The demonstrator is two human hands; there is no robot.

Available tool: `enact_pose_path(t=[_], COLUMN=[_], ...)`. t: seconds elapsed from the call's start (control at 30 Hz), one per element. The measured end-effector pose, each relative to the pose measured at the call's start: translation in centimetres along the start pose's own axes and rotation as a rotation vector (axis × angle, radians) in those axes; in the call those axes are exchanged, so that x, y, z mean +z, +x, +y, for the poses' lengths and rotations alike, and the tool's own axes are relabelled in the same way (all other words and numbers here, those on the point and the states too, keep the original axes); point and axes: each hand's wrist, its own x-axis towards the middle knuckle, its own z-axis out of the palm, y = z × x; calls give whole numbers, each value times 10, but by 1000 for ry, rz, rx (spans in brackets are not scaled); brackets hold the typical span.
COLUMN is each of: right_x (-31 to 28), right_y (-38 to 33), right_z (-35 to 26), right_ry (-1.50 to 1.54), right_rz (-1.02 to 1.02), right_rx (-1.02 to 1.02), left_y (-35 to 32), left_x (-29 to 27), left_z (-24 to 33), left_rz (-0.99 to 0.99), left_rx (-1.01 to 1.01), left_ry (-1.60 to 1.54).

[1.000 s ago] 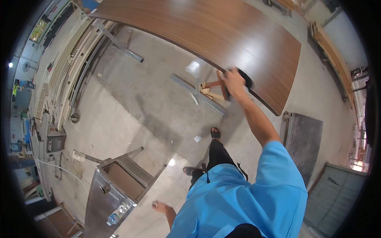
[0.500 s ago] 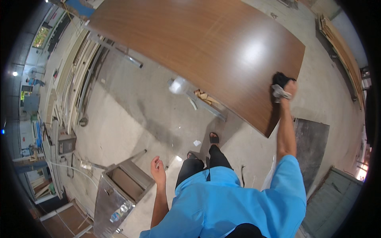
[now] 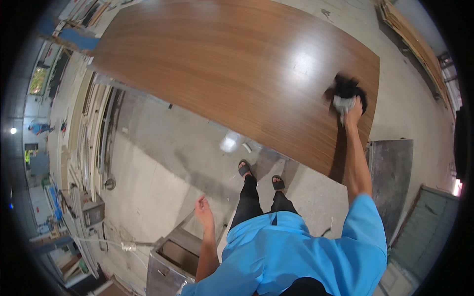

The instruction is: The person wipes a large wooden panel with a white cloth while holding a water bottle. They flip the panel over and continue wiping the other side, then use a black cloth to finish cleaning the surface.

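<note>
A broad brown wood-grain panel (image 3: 212, 64) lies raised above the floor in front of me. At its right end, my right hand (image 3: 353, 112) is closed around a bunched black and grey cloth (image 3: 344, 102), pressed to the surface. The cloth's edges are smeared by motion. My left hand (image 3: 204, 212) hangs free at my left side, off the panel, with its fingers loosely bent and nothing in them.
A metal cabinet (image 3: 170, 261) stands low at my left. Long strips of board (image 3: 84, 133) are stacked on the far left floor. To the right are a dark grey sheet (image 3: 390, 177) and leaning boards (image 3: 412, 44). Another person (image 3: 39, 128) is far off at left.
My right hand and the cloth have shifted slightly left across the panel. My feet have stepped, and the view has moved, with the left-hand cabinet now lower in it.
</note>
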Motion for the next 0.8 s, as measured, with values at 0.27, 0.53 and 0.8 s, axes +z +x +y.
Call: enact_pose_path(t=[0.27, 0.53, 0.8], right_x=[244, -132, -33], right_y=[-265, -97, -187], right_z=[-87, 81, -27], right_ry=[-440, -683, -818], right_rz=[-643, 441, -230], right_rx=[-745, 95, 166], left_y=[210, 229, 198], left_x=[80, 201, 238], left_z=[168, 268, 284], left_rz=[219, 98, 108], left_rx=[523, 920, 863], left_ry=[60, 372, 471])
